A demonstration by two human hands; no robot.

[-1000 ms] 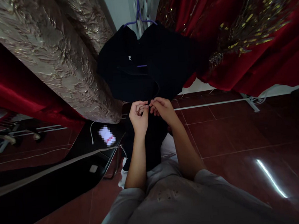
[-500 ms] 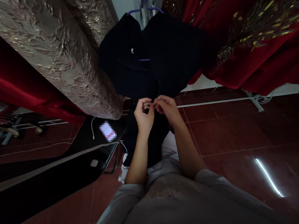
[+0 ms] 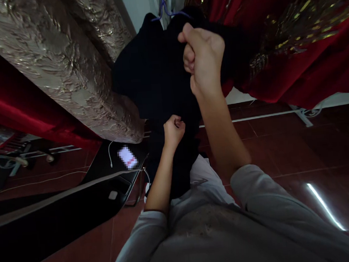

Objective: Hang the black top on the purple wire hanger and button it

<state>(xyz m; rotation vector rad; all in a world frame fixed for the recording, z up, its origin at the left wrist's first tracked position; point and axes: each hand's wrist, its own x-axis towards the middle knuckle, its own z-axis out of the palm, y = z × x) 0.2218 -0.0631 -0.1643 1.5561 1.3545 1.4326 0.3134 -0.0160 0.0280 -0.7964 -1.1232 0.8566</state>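
A dark, nearly black garment hangs in front of me on a purple hanger. My left hand is closed against its lower front, the fingers curled at the cloth. My right hand is raised in front of the garment's upper right side, thumb and forefinger pinched and the other fingers curled in. Whatever sits in that pinch is too small or too dark to make out.
To the left hangs a crinkled gold-beige fabric; red cloth with gold sequins hangs on the right. A black table at my left bears a lit phone and a white cable. The floor is red tile.
My right hand has left my left hand's side and risen up and toward me, still pinched. My left hand has stayed low at the garment, its fingers now curled tighter.
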